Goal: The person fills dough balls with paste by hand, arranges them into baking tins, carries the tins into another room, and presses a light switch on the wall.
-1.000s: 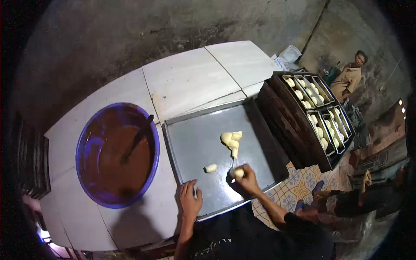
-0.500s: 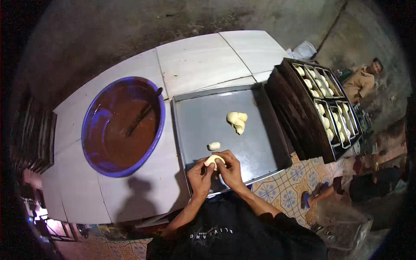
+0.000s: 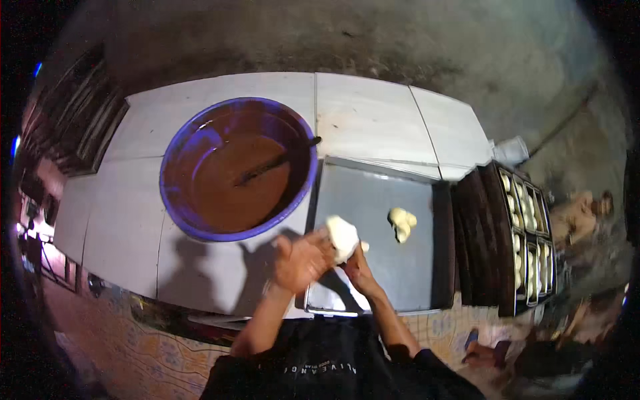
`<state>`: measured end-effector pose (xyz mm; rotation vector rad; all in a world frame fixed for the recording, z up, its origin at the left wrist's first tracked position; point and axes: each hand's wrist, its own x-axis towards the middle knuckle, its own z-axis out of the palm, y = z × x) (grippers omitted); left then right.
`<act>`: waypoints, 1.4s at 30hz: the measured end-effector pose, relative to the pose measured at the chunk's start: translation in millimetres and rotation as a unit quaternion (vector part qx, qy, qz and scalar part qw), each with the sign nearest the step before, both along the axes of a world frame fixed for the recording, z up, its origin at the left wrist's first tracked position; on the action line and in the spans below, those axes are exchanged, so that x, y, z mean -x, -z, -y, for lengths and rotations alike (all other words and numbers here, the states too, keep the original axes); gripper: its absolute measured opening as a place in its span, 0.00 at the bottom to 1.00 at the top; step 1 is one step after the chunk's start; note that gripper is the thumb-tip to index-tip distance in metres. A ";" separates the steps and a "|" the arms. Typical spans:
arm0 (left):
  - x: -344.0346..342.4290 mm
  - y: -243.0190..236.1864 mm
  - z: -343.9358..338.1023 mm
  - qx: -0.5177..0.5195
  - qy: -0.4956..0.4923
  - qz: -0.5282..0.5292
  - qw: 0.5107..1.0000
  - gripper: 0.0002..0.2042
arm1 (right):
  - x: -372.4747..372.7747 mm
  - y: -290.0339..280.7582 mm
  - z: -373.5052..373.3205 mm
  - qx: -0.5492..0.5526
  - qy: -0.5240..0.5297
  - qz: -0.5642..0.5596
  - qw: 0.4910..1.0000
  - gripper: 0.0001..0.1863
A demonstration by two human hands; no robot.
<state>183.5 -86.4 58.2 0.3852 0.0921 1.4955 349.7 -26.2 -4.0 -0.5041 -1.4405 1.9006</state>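
My left hand [image 3: 301, 260] is open, palm turned up and slightly blurred, with its fingertips beside a pale, flattened dough piece [image 3: 342, 237]. My right hand [image 3: 360, 273] grips that dough from the lower right, above a shallow metal tray [image 3: 373, 187]. A lumpy heap of dough [image 3: 402, 223] lies in the tray to the right. Another small piece [image 3: 364, 246] is partly hidden behind the held dough. Left of the tray, a purple tub [image 3: 180, 140] holds brown liquid and a dark stick [image 3: 267, 167].
Dark stacked trays [image 3: 480, 233] at the right carry dough-filled tins [image 3: 531, 213]. A white tiled counter [image 3: 113, 220] meets a grimy wall; more dark racks [image 3: 80, 120] stand at left. Two people are at the right, one in tan [image 3: 577, 220], the other low in dark clothing [image 3: 547, 360].
My left hand has released its pinch and opened, palm up. The dough in my hands looks wider and flatter. The camera view has turned, shifting tub and tray rightward in the picture.
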 end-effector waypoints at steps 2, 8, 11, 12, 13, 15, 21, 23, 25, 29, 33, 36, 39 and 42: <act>51.7 -0.1 -27.7 0.106 -0.168 -0.339 0.920 0.43 | 1.2 -5.0 -6.9 0.020 0.007 -0.009 1.000 0.65; 170.5 55.5 -91.9 0.134 -0.078 -0.857 0.491 0.41 | 26.0 6.7 2.2 0.046 -0.026 -0.037 0.998 0.51; 163.7 76.0 -95.7 0.100 -0.059 -0.853 0.508 0.43 | 27.4 5.6 0.6 0.066 -0.025 -0.024 0.997 0.49; 147.4 44.1 -87.7 0.123 -0.070 -0.825 0.547 0.43 | 25.0 6.8 -0.9 0.083 -0.018 -0.040 0.996 0.46; 133.6 8.7 -72.1 0.153 -0.087 -0.794 0.582 0.43 | 26.3 8.6 0.3 0.087 -0.020 -0.042 0.995 0.46; 126.4 -18.1 -73.6 0.229 -0.022 -0.840 0.491 0.42 | 24.8 6.2 -1.1 0.071 -0.001 -0.050 0.996 0.41; 46.7 -36.7 -11.7 0.185 0.029 -0.359 0.914 0.51 | 30.3 11.3 -3.1 0.378 -0.016 -0.077 0.922 0.19; 27.4 -15.9 -12.0 0.243 -0.067 -0.378 0.891 0.52 | 25.2 16.2 -7.0 0.370 -0.031 -0.090 0.924 0.15; 6.4 -8.8 -9.7 0.296 -0.129 -0.405 0.856 0.48 | 29.1 6.2 0.4 0.360 0.097 -0.096 0.923 0.13; -12.2 17.8 3.4 0.220 -0.148 -0.570 0.778 0.29 | 18.0 -26.5 13.1 -0.345 0.158 0.241 0.893 0.20; -15.6 19.2 10.2 0.141 -0.131 -0.641 0.743 0.17 | -0.5 -12.2 4.2 -0.342 0.194 0.156 0.906 0.17; -34.4 24.4 15.8 0.185 -0.175 -0.476 0.842 0.10 | -2.6 -21.1 0.7 -0.190 0.201 0.080 0.958 0.10; -37.3 13.2 11.2 0.217 -0.145 -0.538 0.802 0.12 | -8.2 -27.9 8.1 -0.240 0.156 0.120 0.950 0.09; -49.9 34.8 10.1 0.231 -0.178 -0.546 0.785 0.12 | -22.0 -12.9 16.4 -0.207 0.133 0.168 0.955 0.11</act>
